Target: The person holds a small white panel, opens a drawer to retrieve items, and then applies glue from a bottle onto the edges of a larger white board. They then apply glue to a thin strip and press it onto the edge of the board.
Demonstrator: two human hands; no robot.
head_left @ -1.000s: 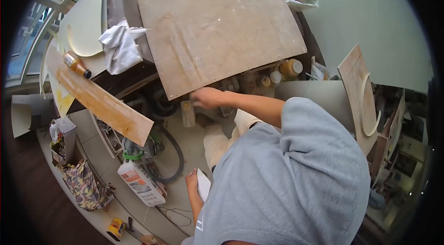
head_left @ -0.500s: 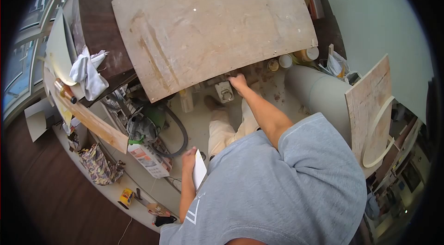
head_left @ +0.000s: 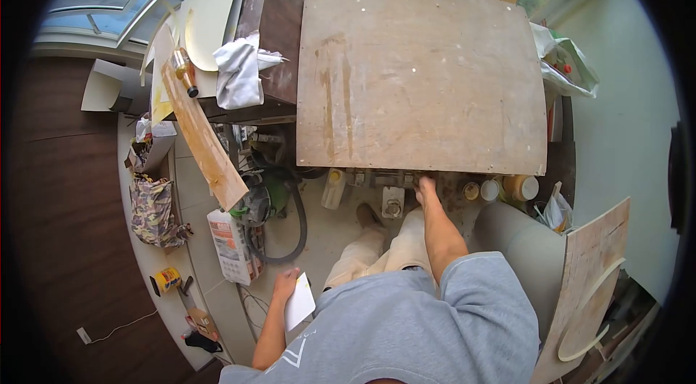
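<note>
My left hand (head_left: 286, 284) is closed on the edge of a flat white sheet or panel (head_left: 300, 304), held low beside my body. It cannot be told whether this is card or board. My right hand (head_left: 426, 188) reaches to the near edge of a wooden worktable (head_left: 428, 94), and its fingertips are hidden beneath the top. Close to it on the left, a white box-like object with a round detail (head_left: 393, 202) stands under the edge. What the right fingers touch, if anything, does not show.
Left of my legs are a green-and-black machine with a hose (head_left: 299, 221) and a printed bag (head_left: 230, 246). A curved wooden strip (head_left: 206, 145) juts out at left, with a bottle (head_left: 185, 72). Cans (head_left: 520, 187) stand under the table's right side; a grey roll (head_left: 511, 239) lies nearby.
The view has turned, so the worktable now appears level and lower, with windows showing behind it. My right hand stays at the table's near edge; the left keeps the white sheet.
</note>
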